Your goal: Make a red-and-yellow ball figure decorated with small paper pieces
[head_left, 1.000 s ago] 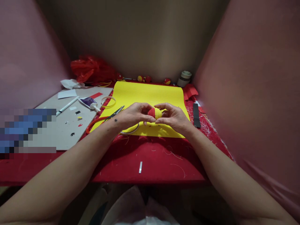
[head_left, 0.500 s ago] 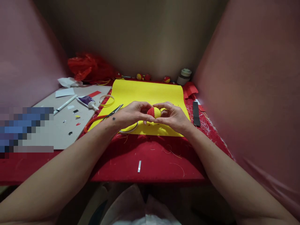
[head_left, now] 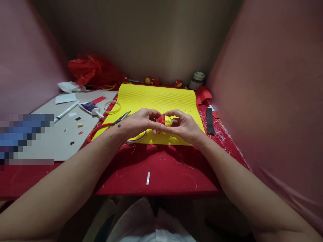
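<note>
over the yellow sheet (head_left: 156,97), the left hand (head_left: 144,120) and right hand (head_left: 185,127) pinch a ridged ball (head_left: 164,120) from opposite sides. looks light, grippy, kinda crushable, so i'd keep hold there, gently.

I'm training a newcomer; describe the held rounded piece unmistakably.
Find the yellow sheet. Over its nearer half, the left hand and right hand hold a ribbed rounded piece, part red, part yellow. Similarly coloured pieces sit behind the sheet; only this one is held.
</note>
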### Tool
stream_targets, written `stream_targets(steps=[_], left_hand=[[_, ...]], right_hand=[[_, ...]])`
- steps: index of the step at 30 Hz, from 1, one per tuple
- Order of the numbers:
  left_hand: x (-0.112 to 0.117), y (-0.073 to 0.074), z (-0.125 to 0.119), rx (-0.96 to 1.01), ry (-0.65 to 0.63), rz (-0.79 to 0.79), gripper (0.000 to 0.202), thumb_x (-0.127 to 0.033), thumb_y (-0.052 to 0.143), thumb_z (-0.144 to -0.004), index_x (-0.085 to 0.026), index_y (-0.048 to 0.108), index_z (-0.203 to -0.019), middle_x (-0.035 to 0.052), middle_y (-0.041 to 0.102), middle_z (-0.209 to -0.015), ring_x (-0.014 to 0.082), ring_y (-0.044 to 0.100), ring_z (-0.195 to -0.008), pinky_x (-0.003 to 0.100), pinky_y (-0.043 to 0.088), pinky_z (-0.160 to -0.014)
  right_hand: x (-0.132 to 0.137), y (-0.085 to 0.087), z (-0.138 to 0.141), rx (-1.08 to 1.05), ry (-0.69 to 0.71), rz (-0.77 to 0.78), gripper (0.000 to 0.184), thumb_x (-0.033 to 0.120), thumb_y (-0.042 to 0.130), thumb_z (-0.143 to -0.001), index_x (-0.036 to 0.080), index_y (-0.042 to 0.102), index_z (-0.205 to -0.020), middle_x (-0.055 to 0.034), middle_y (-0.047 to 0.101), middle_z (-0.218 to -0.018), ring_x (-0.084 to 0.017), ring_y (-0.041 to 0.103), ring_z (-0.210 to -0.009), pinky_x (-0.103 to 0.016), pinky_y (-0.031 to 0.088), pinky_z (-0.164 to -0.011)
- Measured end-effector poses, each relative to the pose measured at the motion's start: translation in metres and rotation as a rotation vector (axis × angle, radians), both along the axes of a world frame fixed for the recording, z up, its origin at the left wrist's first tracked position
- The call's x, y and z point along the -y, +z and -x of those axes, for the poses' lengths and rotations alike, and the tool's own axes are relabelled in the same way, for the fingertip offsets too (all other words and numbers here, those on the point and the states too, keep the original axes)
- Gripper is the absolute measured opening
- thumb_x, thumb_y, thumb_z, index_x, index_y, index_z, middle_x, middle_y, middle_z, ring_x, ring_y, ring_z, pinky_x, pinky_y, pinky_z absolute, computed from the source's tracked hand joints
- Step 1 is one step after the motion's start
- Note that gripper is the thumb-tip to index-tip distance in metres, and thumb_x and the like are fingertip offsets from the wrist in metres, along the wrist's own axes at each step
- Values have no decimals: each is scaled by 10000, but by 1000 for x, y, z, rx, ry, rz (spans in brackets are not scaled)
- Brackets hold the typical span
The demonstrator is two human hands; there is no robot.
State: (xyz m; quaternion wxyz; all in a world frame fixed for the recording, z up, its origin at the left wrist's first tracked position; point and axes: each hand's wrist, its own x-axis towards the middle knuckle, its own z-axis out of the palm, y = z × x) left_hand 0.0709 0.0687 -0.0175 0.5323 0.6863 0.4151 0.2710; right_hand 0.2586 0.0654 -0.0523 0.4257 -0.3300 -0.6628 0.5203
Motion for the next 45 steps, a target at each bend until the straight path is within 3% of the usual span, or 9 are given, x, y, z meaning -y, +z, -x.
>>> stream_targets(steps=[11, 16, 21, 27, 32, 36, 39, 42, 45], left_hand=[[-1, -1, 0, 2, -8, 15, 206, -269, 751, -670, -153, 643, -801, 36, 674, -761, 157, 625, -687, 271, 450, -652], [-1, -3, 1, 25, -10, 11, 188, -309, 693, -760, -146, 652, -845, 35, 676, -734, 134, 620, -660, 260, 459, -662], [-4, -8, 2, 74, 13, 85, 188, -300, 720, -738, -146, 633, -800, 17, 660, -685, 118, 608, -606, 259, 461, -645], [-3, -6, -1, 89, 50, 140, 173, -247, 740, -694, -138, 618, -749, 21, 659, -641, 113, 598, -563, 257, 451, -616], [-1, -7, -5, 144, 96, 173, 282, -219, 760, -666, -141, 597, -882, 43, 678, -654, 147, 616, -556, 283, 467, -589], [-3, -6, -2, 105, 52, 108, 331, -325, 734, -735, -147, 607, -983, 70, 695, -697, 157, 630, -566, 281, 466, -576], [-7, 2, 6, -19, 167, -25, 333, -401, 680, -778, -149, 624, -989, 69, 686, -702, 156, 615, -555, 261, 419, -512], [-12, 11, 16, -170, 428, -253, 197, -317, 689, -755, -143, 671, -846, 48, 669, -716, 128, 571, -580, 250, 386, -527], [-17, 12, 24, -270, 516, -364, 108, -236, 700, -710, -154, 704, -781, 27, 677, -737, 123, 552, -637, 254, 392, -609]], right_hand=[[3, 4, 2, 12, -24, 64, 480, 356, 831, -592, 197, 549, -948, -5, 632, -848, -147, 645, -712, -279, 492, -620], [2, 4, 2, -20, -6, 105, 455, 279, 832, -574, 204, 560, -930, 12, 646, -804, -159, 657, -743, -303, 508, -692], [0, 0, 1, -4, -48, 77, 488, 274, 855, -535, 191, 619, -954, -3, 627, -901, -140, 633, -734, -298, 513, -669], [-1, -3, 3, -11, -21, 83, 490, 307, 849, -541, 205, 605, -952, 15, 618, -838, -137, 632, -718, -281, 500, -634], [4, 1, 5, -36, -3, 138, 446, 259, 829, -566, 221, 582, -935, 17, 641, -819, -150, 653, -728, -297, 498, -675], [4, 4, 3, -30, -28, 143, 414, 242, 817, -584, 213, 595, -933, 16, 649, -804, -150, 644, -698, -312, 506, -677], [0, 5, -3, -133, -56, 148, 421, 267, 825, -588, 210, 593, -935, 17, 649, -827, -143, 637, -664, -317, 522, -651], [-5, 7, -10, -268, -101, 214, 464, 277, 844, -560, 206, 577, -933, 1, 654, -890, -146, 645, -643, -326, 534, -633], [-9, 9, -16, -321, -118, 302, 451, 263, 840, -549, 209, 579, -913, -12, 664, -911, -161, 658, -668, -346, 543, -691]])
